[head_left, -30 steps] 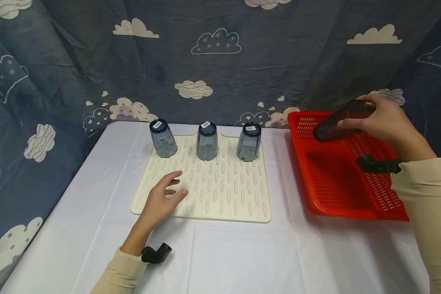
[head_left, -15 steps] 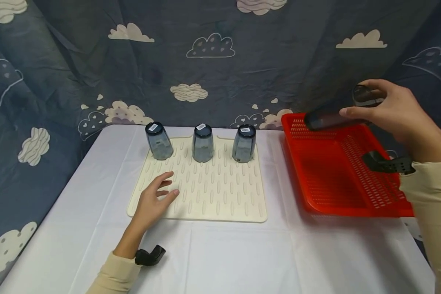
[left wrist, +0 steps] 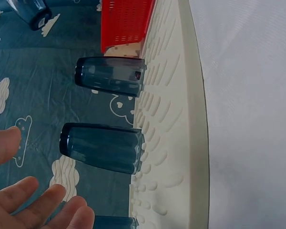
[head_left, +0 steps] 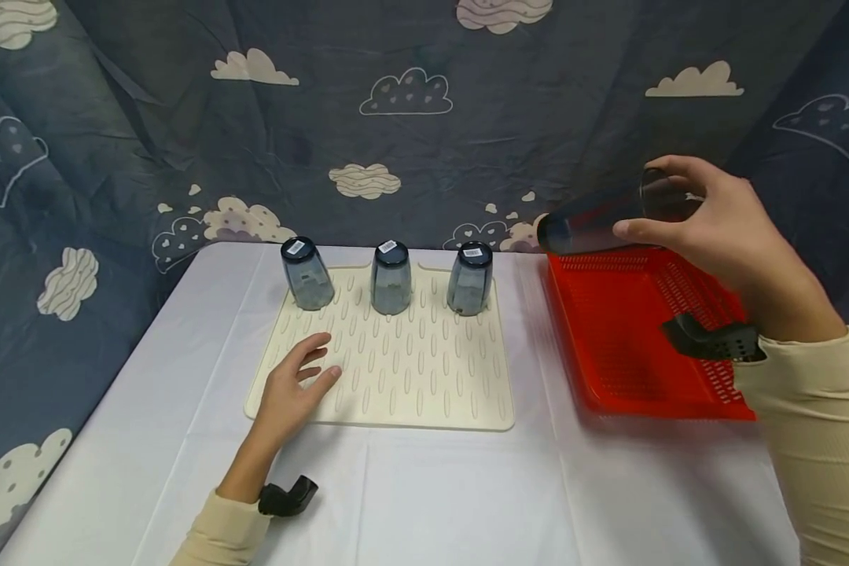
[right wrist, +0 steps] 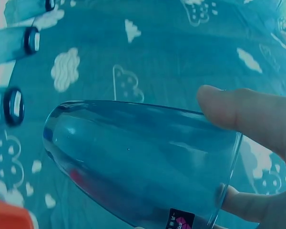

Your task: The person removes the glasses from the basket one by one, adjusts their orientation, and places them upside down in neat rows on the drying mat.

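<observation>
My right hand (head_left: 722,228) grips a dark blue-tinted drinking glass (head_left: 594,220) near its rim, thumb on one side and fingers on the other. The glass lies almost level in the air over the back of the red basket (head_left: 573,346), its base to the left. In the right wrist view a small dark label (right wrist: 181,220) shows on its wall. My left hand (head_left: 290,393) hovers above the front left of the cream drying mat (head_left: 410,377), fingers relaxed, holding nothing. Three matching glasses stand upside down along the mat's back: left (head_left: 308,275), middle (head_left: 391,279) and right (head_left: 470,279).
A white cloth (head_left: 460,495) covers the table under the mat and basket. Close behind the table hangs a dark curtain (head_left: 538,141) with cloud prints. The basket stands right of the mat, a strip of cloth between them.
My right hand has lifted the glass out over the basket's back and carried it left, turning it closer to level. The left hand stays nearly in place.
</observation>
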Demonstrator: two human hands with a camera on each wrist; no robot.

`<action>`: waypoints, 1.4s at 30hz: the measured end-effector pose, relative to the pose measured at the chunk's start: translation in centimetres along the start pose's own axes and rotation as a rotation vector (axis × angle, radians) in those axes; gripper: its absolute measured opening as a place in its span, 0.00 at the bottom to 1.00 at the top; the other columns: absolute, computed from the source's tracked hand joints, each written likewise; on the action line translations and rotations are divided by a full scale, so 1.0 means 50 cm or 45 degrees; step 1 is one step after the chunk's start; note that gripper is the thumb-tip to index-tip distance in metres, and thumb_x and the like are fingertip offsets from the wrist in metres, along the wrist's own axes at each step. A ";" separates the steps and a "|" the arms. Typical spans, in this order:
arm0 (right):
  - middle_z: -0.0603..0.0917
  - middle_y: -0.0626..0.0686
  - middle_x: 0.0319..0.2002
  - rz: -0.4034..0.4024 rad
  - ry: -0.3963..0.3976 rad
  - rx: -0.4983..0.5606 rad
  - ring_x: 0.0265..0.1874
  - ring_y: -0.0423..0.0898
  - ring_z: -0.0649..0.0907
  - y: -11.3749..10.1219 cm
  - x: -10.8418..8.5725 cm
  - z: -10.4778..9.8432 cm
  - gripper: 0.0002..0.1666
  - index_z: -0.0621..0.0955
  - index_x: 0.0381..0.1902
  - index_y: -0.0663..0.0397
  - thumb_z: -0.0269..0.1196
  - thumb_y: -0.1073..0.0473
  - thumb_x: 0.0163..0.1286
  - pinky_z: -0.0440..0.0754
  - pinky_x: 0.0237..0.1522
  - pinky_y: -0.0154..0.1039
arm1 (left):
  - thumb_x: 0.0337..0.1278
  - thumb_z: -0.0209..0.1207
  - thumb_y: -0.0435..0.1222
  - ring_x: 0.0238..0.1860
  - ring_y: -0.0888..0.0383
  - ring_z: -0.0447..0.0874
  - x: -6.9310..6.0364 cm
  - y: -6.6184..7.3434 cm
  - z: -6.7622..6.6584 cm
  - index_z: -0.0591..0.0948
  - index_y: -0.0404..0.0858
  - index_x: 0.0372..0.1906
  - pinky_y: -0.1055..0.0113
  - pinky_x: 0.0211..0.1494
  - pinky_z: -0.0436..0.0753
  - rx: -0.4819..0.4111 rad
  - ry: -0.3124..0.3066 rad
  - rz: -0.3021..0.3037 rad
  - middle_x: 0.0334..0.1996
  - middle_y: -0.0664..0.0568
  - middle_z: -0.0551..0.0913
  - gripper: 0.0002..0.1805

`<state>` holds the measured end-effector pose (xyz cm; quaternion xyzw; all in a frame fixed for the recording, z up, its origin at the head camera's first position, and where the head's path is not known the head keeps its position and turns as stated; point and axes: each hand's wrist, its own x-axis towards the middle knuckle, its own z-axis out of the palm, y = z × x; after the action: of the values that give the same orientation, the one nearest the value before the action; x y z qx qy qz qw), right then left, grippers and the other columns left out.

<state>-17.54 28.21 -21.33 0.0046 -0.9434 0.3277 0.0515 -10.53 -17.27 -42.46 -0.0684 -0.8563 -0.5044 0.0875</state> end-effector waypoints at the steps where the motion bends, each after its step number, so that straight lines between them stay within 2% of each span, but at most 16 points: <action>1: 0.71 0.57 0.66 -0.016 -0.008 0.006 0.58 0.54 0.73 -0.006 -0.001 0.004 0.51 0.60 0.76 0.35 0.72 0.43 0.60 0.75 0.44 0.26 | 0.61 0.64 0.32 0.65 0.41 0.77 0.000 -0.001 -0.001 0.71 0.35 0.68 0.48 0.62 0.81 0.001 0.006 0.000 0.65 0.38 0.76 0.30; 2: 0.72 0.56 0.66 -0.031 -0.016 0.009 0.56 0.52 0.74 -0.012 -0.002 0.009 0.51 0.60 0.76 0.35 0.72 0.44 0.60 0.72 0.40 0.22 | 0.61 0.64 0.32 0.65 0.41 0.77 0.000 -0.002 -0.001 0.71 0.35 0.68 0.48 0.62 0.82 0.001 0.011 0.002 0.65 0.38 0.76 0.30; 4: 0.72 0.56 0.66 -0.050 -0.027 0.014 0.56 0.50 0.74 -0.026 -0.005 0.019 0.51 0.61 0.76 0.36 0.72 0.44 0.60 0.73 0.41 0.23 | 0.61 0.64 0.32 0.65 0.41 0.77 0.001 -0.004 -0.003 0.71 0.35 0.68 0.48 0.62 0.82 0.000 0.019 0.009 0.66 0.39 0.75 0.30; 7: 0.72 0.58 0.67 -0.072 -0.048 0.050 0.60 0.54 0.73 -0.048 -0.011 0.035 0.51 0.61 0.76 0.38 0.72 0.45 0.60 0.78 0.55 0.42 | 0.61 0.65 0.32 0.65 0.41 0.77 0.002 -0.006 -0.006 0.71 0.35 0.68 0.48 0.62 0.81 -0.009 0.033 0.018 0.66 0.39 0.75 0.30; 10: 0.69 0.60 0.70 -0.079 -0.065 0.094 0.64 0.59 0.70 -0.067 -0.019 0.053 0.51 0.60 0.77 0.39 0.72 0.46 0.61 0.73 0.61 0.63 | 0.61 0.64 0.32 0.65 0.41 0.76 0.001 -0.008 -0.009 0.71 0.36 0.68 0.47 0.62 0.81 -0.015 0.050 0.023 0.67 0.40 0.75 0.30; 11: 0.69 0.60 0.70 -0.078 -0.069 0.110 0.65 0.60 0.69 -0.071 -0.022 0.059 0.51 0.59 0.77 0.39 0.72 0.47 0.61 0.72 0.62 0.65 | 0.62 0.64 0.32 0.65 0.41 0.76 0.001 -0.008 -0.010 0.71 0.36 0.68 0.48 0.62 0.81 -0.023 0.058 0.022 0.67 0.40 0.75 0.30; 13: 0.70 0.59 0.70 -0.067 -0.063 0.117 0.65 0.59 0.71 -0.078 -0.029 0.072 0.51 0.60 0.77 0.39 0.72 0.47 0.61 0.75 0.61 0.63 | 0.64 0.62 0.33 0.65 0.42 0.76 -0.002 -0.007 -0.012 0.71 0.36 0.68 0.54 0.62 0.82 -0.041 0.072 0.013 0.67 0.41 0.75 0.28; 15: 0.70 0.58 0.69 -0.063 -0.062 0.136 0.64 0.59 0.73 -0.083 -0.039 0.084 0.50 0.60 0.76 0.39 0.72 0.48 0.61 0.78 0.60 0.61 | 0.67 0.60 0.35 0.66 0.43 0.76 -0.004 -0.005 -0.015 0.71 0.36 0.68 0.66 0.61 0.81 -0.065 0.085 0.000 0.67 0.42 0.75 0.26; 17: 0.72 0.58 0.68 -0.070 -0.069 0.150 0.63 0.59 0.75 -0.087 -0.048 0.096 0.50 0.61 0.76 0.38 0.73 0.48 0.60 0.81 0.58 0.59 | 0.70 0.57 0.36 0.65 0.46 0.76 -0.006 -0.003 -0.019 0.71 0.36 0.68 0.79 0.60 0.77 -0.097 0.098 -0.009 0.66 0.42 0.75 0.24; 19: 0.72 0.57 0.68 -0.088 -0.079 0.164 0.62 0.60 0.77 -0.092 -0.058 0.108 0.49 0.62 0.75 0.38 0.73 0.49 0.60 0.83 0.56 0.58 | 0.72 0.54 0.37 0.65 0.51 0.77 -0.007 -0.002 -0.024 0.71 0.36 0.68 0.87 0.58 0.73 -0.147 0.107 -0.012 0.66 0.42 0.75 0.23; 21: 0.73 0.57 0.68 -0.107 -0.098 0.185 0.61 0.60 0.78 -0.098 -0.067 0.121 0.49 0.63 0.74 0.38 0.73 0.49 0.59 0.84 0.55 0.57 | 0.74 0.51 0.35 0.63 0.57 0.77 -0.008 -0.001 -0.030 0.71 0.34 0.67 0.86 0.57 0.74 -0.228 0.104 0.001 0.66 0.41 0.75 0.21; 24: 0.73 0.56 0.66 -0.135 -0.118 0.223 0.60 0.59 0.79 -0.108 -0.078 0.146 0.47 0.65 0.72 0.39 0.74 0.52 0.59 0.86 0.53 0.53 | 0.77 0.46 0.35 0.61 0.61 0.79 -0.009 0.004 -0.039 0.71 0.33 0.67 0.80 0.57 0.80 -0.400 0.084 0.019 0.65 0.40 0.74 0.20; 28: 0.74 0.57 0.65 -0.182 -0.164 0.316 0.58 0.60 0.80 -0.118 -0.087 0.181 0.45 0.67 0.71 0.40 0.74 0.55 0.59 0.85 0.53 0.55 | 0.79 0.40 0.38 0.61 0.55 0.80 -0.009 0.008 -0.046 0.71 0.32 0.67 0.71 0.57 0.83 -0.556 0.065 0.043 0.64 0.46 0.76 0.22; 32: 0.74 0.60 0.65 -0.225 -0.222 0.387 0.59 0.62 0.79 -0.122 -0.088 0.218 0.47 0.65 0.73 0.44 0.74 0.57 0.57 0.82 0.57 0.59 | 0.79 0.38 0.39 0.61 0.55 0.80 -0.010 0.007 -0.048 0.71 0.30 0.67 0.70 0.57 0.83 -0.614 0.085 0.061 0.62 0.51 0.78 0.23; 37: 0.75 0.58 0.63 -0.209 -0.289 0.445 0.59 0.60 0.80 -0.128 -0.086 0.255 0.46 0.67 0.71 0.48 0.75 0.58 0.56 0.82 0.58 0.56 | 0.79 0.40 0.39 0.61 0.54 0.80 -0.012 0.007 -0.048 0.71 0.31 0.66 0.70 0.57 0.82 -0.616 0.104 0.055 0.62 0.44 0.77 0.23; 42: 0.74 0.58 0.62 -0.221 -0.337 0.528 0.59 0.60 0.80 -0.137 -0.084 0.288 0.46 0.67 0.69 0.48 0.75 0.60 0.55 0.83 0.57 0.56 | 0.77 0.43 0.36 0.61 0.54 0.79 -0.008 0.013 -0.044 0.70 0.31 0.67 0.70 0.57 0.82 -0.588 0.063 0.044 0.64 0.39 0.74 0.21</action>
<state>-14.42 13.82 -28.76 0.1388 -0.8505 0.5051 -0.0466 -9.82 -18.87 -40.97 -0.0888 -0.7144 -0.6870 0.0992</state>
